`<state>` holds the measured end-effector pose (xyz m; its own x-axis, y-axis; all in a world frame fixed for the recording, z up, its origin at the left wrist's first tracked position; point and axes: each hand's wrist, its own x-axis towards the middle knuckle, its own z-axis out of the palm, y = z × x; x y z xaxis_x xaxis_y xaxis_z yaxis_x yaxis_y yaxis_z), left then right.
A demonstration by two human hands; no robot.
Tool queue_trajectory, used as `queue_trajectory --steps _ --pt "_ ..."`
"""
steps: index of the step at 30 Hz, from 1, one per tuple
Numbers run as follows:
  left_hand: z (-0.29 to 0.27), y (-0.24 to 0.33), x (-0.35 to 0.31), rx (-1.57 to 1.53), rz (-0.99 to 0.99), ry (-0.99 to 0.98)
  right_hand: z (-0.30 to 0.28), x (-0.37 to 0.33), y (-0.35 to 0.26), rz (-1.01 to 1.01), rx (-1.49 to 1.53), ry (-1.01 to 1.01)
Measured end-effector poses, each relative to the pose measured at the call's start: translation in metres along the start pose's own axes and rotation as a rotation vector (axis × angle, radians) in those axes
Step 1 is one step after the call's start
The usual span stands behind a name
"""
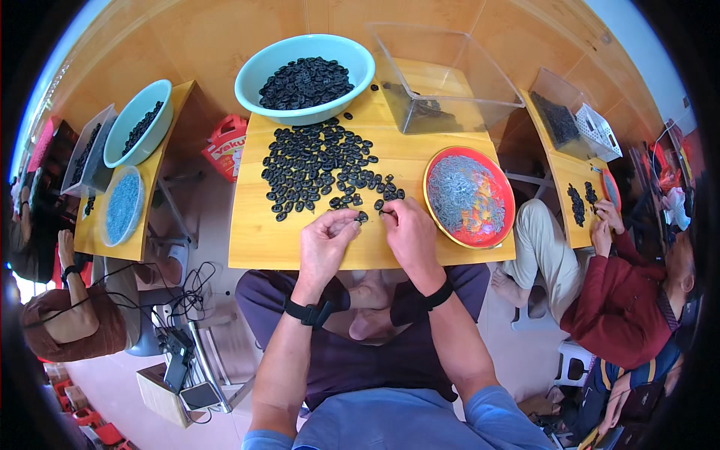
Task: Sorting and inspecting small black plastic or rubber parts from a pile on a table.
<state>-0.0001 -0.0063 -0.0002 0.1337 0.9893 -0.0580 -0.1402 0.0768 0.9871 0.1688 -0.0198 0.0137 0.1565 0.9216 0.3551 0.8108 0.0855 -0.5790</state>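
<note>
So from my seat watching the head view, both hands sit at the near edge of the pile of small black parts [319, 169] spread over the middle of the wooden worktop [255, 240]. My left hand [326, 244] has its fingers [346, 222] curled in narrow, pinched on one small black part [362, 217] at the near fringe of the pile. My right hand [411, 236] is just beside it, fingers bent close at the same spot and touching that piece area, but I honestly can't tell if it's gripping anything.

Far side of the pile there's a teal bowl [262, 71] full of the same black parts. A clear plastic bin [442, 82] sits far right, and a red plate [450, 161] of grey bits is just right of my right hand. Other people are working at the neighbouring tables on both sides.
</note>
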Motion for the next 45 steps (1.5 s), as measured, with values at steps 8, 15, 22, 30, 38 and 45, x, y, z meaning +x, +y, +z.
queue_trajectory --steps 8,15,22,30,38,45 --pt "-0.007 -0.007 0.004 -0.001 0.022 -0.061 -0.002 0.005 0.006 -0.009 0.082 -0.102" --pt "-0.009 -0.007 0.004 0.036 0.045 -0.079 -0.002 0.0 0.007 0.019 0.247 -0.153" --pt "-0.005 0.0 0.003 -0.061 -0.003 -0.067 -0.001 -0.007 -0.002 0.406 1.065 -0.296" --pt "-0.007 -0.002 0.004 -0.128 0.063 -0.025 0.014 -0.013 -0.004 0.181 0.824 -0.222" --pt "-0.006 -0.006 0.006 -0.192 0.058 -0.043 0.015 -0.013 -0.008 0.395 1.125 -0.132" --pt "-0.007 -0.005 0.006 -0.177 0.052 -0.034 0.02 -0.013 -0.013 0.263 0.783 -0.163"
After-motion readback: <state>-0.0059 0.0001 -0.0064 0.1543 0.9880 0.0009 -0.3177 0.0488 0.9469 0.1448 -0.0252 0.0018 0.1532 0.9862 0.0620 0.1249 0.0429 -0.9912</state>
